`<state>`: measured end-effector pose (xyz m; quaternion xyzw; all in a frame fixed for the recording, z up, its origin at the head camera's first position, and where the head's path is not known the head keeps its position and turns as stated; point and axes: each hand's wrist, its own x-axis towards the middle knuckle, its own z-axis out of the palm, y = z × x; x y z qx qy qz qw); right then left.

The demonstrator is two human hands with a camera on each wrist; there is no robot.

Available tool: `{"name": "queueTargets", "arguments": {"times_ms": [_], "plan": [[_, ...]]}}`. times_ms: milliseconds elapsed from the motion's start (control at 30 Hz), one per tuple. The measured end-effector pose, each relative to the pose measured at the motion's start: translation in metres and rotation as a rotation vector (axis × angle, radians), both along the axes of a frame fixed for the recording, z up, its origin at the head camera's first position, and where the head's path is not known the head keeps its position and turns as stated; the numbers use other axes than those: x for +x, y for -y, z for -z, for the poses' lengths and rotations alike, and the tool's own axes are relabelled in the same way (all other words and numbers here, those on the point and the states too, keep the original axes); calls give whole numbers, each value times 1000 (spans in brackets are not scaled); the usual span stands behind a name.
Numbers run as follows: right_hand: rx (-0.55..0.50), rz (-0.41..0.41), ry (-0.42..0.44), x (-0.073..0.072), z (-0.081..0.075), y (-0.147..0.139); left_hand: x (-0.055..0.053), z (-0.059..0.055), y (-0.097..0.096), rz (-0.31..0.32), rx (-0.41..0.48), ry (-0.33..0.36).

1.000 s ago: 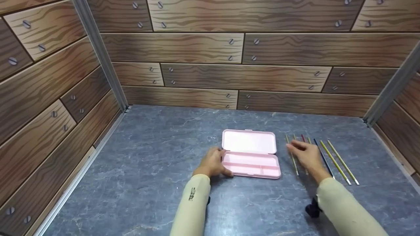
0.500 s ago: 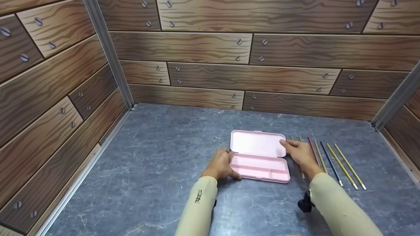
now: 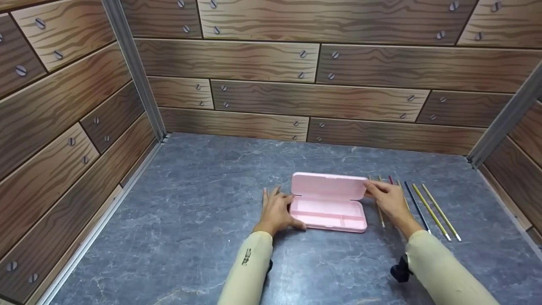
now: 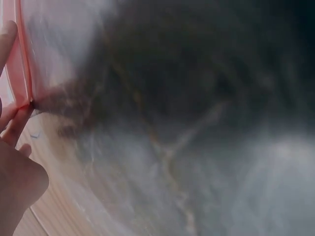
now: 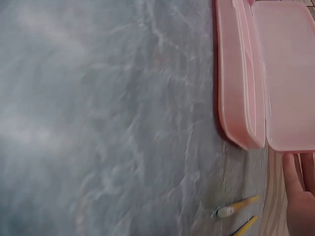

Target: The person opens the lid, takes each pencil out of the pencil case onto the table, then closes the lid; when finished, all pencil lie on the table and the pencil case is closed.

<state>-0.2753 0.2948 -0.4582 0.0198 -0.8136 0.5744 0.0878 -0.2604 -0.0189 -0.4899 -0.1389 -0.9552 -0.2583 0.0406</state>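
Note:
A pink pencil case (image 3: 329, 231) lies on the grey marbled table, its lid (image 3: 328, 185) raised and tilted up at the back. Its tray shows a long compartment and two smaller ones in front, with nothing in them. My left hand (image 3: 275, 214) grips the case's left end, thumb at the front edge and a finger near the hinge; other fingers spread out. With thumb and fingers, my right hand (image 3: 389, 203) pinches the lid's right edge. In the right wrist view its fingers (image 5: 293, 172) lie against the lid's end.
Several pencils, among them a dark blue one (image 3: 417, 207) and a yellow one (image 3: 432, 212), lie side by side right of the case, some partly under my right hand. Wood-patterned walls (image 3: 262, 99) enclose the table at the back and sides.
My right hand has moved left from over the pencils to the lid's right edge. The lid has risen from lying flat open. The left hand stays at the case, some fingers now spread.

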Motion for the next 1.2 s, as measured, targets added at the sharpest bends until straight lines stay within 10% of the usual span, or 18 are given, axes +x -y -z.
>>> {"name": "queueTargets", "arguments": {"times_ms": [300,633,1200], "plan": [[10,-87,32,10,4,-15,3,5,6,-3,20,-40],[298,-404,3,21,4,-18,-4,-17,13,131,550,201],[659,-533,17,22,6,-9,-6,-12,17,149,236,178]]}}
